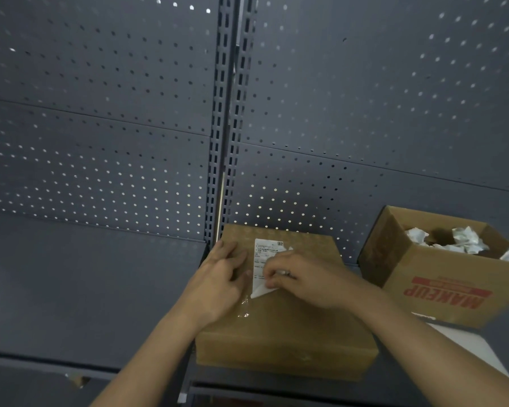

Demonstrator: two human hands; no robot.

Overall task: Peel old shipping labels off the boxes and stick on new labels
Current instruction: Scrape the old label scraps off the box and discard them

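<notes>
Right hand (303, 277) pinches the shipping label (260, 258), likely tear-prone, by its lifted corner. Left hand (221, 279), fingers flat, steadies the cardboard box (291, 333).

The open carton (417, 268) bears red, upside-down "MAKEUP"; print on the shipping label (261, 256) is illegible.

Right hand (300, 277) pinching label (265, 257) on box (285, 327).
</notes>
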